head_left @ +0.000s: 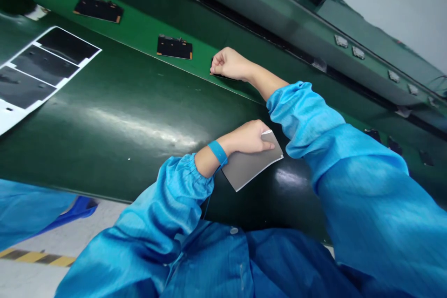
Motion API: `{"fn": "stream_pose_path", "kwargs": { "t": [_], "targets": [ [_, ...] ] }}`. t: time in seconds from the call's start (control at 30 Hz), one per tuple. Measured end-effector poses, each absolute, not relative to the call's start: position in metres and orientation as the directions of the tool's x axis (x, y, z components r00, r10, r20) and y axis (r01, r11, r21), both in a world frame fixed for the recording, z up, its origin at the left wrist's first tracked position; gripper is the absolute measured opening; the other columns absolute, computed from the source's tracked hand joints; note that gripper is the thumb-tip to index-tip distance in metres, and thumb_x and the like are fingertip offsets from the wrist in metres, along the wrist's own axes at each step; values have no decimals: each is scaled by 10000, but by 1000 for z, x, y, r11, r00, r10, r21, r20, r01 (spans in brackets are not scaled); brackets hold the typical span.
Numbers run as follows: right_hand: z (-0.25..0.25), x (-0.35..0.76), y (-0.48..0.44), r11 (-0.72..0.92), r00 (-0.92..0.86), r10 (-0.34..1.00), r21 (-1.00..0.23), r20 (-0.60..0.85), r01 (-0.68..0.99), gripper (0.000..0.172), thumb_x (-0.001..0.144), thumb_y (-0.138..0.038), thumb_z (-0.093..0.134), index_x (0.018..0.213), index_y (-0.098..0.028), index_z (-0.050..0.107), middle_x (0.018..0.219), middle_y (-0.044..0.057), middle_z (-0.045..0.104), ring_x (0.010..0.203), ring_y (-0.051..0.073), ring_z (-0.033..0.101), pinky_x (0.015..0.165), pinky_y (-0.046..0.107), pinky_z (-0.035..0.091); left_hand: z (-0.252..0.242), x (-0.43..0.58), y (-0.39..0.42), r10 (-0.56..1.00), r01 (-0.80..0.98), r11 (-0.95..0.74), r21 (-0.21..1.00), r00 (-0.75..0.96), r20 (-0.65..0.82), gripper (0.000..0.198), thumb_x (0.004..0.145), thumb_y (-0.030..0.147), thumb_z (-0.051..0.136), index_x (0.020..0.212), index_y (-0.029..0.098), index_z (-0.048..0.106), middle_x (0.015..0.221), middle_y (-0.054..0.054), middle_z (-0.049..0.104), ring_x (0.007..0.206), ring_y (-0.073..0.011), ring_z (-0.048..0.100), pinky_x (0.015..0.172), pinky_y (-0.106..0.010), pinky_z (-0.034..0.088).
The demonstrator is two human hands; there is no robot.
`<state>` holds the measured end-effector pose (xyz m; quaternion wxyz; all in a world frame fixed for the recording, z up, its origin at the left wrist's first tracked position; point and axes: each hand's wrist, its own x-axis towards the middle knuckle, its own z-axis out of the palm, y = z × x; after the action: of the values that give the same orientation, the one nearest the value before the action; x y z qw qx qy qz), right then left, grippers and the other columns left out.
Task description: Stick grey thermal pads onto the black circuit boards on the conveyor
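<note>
- Grey rectangular sheet with thin white edges (244,167), one, centre of the frame: in the left hand (249,137), thumb laid flat across its upper face near the top corner, hand closed on it; angled over the dark green, glossy bench (139,102).
- Thin black panel (225,76), one, upper centre of the frame: on the bright green belt (139,32), directly under the right hand (228,63), fingertips at its left end. Fingers curled together; whether they pinch the panel cannot be told.
- Hidden: the left hand's other fingers, behind hand and sheet; the sheet's left part, under the hand and blue wristband (218,152); most of the panel, under the right hand, only a dark lower strip showing.
- Cut off: white backing sheet bearing black rectangles (9,121), at the left edge of the frame.
- Whole: black panel with copper-coloured corners (174,47), on the belt, left of the right hand.
- Hard to make out: small dark pieces (394,145), right of the frame, blurred.
</note>
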<state>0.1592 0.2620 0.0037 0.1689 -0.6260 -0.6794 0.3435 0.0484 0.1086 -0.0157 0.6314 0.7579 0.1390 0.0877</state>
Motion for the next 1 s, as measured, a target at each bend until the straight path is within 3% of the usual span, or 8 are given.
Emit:
{"fn": "stream_pose_path", "kwargs": {
  "t": [0.27, 0.5, 0.8, 1.0],
  "targets": [
    [2, 172, 258, -1, -179, 959, -634, -220, 774, 283, 867, -240, 828, 696, -204, 605, 660, 3, 600, 692, 157, 544, 725, 325, 500, -16, 48, 108, 326, 122, -164, 979, 943, -63, 193, 851, 252, 752, 703, 170, 659, 722, -13, 688, 727, -176, 619, 680, -280, 427],
    [5, 183, 247, -55, -158, 952, -657, -261, 752, 219, 852, -232, 814, 739, -201, 629, 634, -3, 588, 690, 162, 531, 706, 309, 475, -17, 49, 108, 331, 137, -175, 975, 941, -73, 201, 845, 259, 753, 700, 164, 651, 727, -20, 702, 737, -178, 631, 670, -282, 418],
    [-1, 196, 236, -37, -151, 969, -717, -196, 696, 298, 805, -121, 829, 628, -206, 604, 647, 4, 616, 680, 152, 518, 760, 356, 467, -18, 49, 109, 330, 136, -167, 977, 941, -75, 172, 837, 291, 736, 739, 157, 692, 757, -31, 732, 768, -193, 653, 678, -281, 437],
    [-5, 206, 231, -17, -144, 974, -685, -177, 728, 285, 776, -152, 862, 638, -212, 619, 659, 9, 625, 722, 176, 560, 766, 350, 488, -16, 48, 108, 346, 156, -156, 975, 933, -94, 214, 821, 307, 738, 679, 169, 656, 707, -20, 690, 732, -185, 611, 669, -291, 433]
  ]
}}
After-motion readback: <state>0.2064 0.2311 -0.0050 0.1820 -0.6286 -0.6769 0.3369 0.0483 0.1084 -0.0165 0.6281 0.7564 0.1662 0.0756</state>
